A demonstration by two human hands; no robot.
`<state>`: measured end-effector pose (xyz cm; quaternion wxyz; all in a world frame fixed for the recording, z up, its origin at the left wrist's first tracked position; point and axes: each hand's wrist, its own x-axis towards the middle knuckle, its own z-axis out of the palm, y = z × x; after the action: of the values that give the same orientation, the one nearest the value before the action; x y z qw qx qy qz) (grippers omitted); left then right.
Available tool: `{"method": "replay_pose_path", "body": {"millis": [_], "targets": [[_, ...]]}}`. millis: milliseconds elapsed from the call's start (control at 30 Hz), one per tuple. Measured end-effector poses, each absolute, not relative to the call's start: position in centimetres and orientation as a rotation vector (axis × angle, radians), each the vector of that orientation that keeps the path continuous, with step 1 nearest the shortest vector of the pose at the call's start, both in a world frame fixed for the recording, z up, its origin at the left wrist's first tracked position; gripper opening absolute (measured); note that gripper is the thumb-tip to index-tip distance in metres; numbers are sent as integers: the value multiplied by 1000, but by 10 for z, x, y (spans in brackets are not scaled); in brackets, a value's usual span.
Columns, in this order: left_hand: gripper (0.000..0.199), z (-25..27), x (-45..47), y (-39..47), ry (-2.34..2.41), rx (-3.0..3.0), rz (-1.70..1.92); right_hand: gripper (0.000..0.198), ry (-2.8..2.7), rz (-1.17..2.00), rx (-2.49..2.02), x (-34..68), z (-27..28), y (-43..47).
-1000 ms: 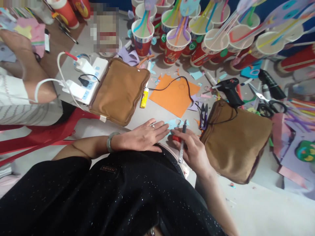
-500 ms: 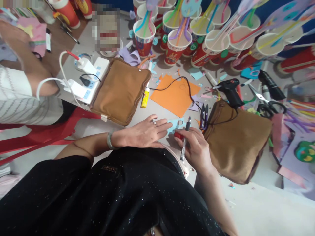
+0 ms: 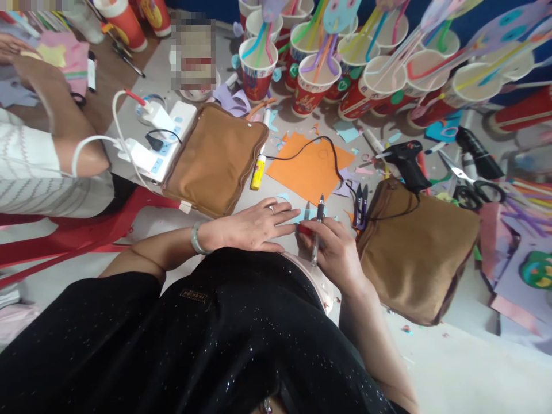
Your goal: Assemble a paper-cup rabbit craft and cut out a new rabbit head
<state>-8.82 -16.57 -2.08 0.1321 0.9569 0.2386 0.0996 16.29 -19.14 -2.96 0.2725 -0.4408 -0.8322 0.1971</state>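
Note:
My left hand (image 3: 254, 226) lies palm down at the table's near edge, its fingers stretched out and a little apart. Its fingertips reach a light blue piece of paper (image 3: 286, 197), which is partly hidden. My right hand (image 3: 338, 248) is closed around a pen (image 3: 320, 211) with a clear barrel and dark grip, tip pointing away from me. Under those fingers is a small red object (image 3: 305, 228), mostly covered, with a dark pointed part beyond it; its kind is unclear. Just ahead lies a sheet of orange paper (image 3: 306, 167) with a black cord across it.
Brown cushions lie left (image 3: 215, 161) and right (image 3: 420, 247). Around them are a power strip (image 3: 170, 138), a yellow glue stick (image 3: 257, 172), thread snips (image 3: 360, 207), a glue gun (image 3: 407, 164) and scissors (image 3: 468, 181). Red paper cups (image 3: 317, 86) with straws line the back. Another person's arm (image 3: 71, 126) is at left.
My right hand has shifted slightly left and away from me with the pen, closer to my left fingertips. A dark pointed part now shows beyond the red object. The view has shifted slightly.

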Motion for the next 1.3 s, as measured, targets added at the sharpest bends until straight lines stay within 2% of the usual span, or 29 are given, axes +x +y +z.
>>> {"method": "replay_pose_path", "body": {"millis": [267, 433, 833, 1300], "targets": [[50, -16, -88, -168, 756, 2750, 291, 22, -2290, 530, -1203, 159, -29, -186], [48, -20, -88, -170, 777, 2701, 333, 26, -2186, 656, -1193, 163, -25, -189], [50, -21, -88, -172, 781, 2672, 347, 14, -2062, 708, -1230, 156, -30, -191], [48, -22, -87, -172, 800, 2653, 362, 14, -2083, 622, -1152, 154, -31, -190]]}}
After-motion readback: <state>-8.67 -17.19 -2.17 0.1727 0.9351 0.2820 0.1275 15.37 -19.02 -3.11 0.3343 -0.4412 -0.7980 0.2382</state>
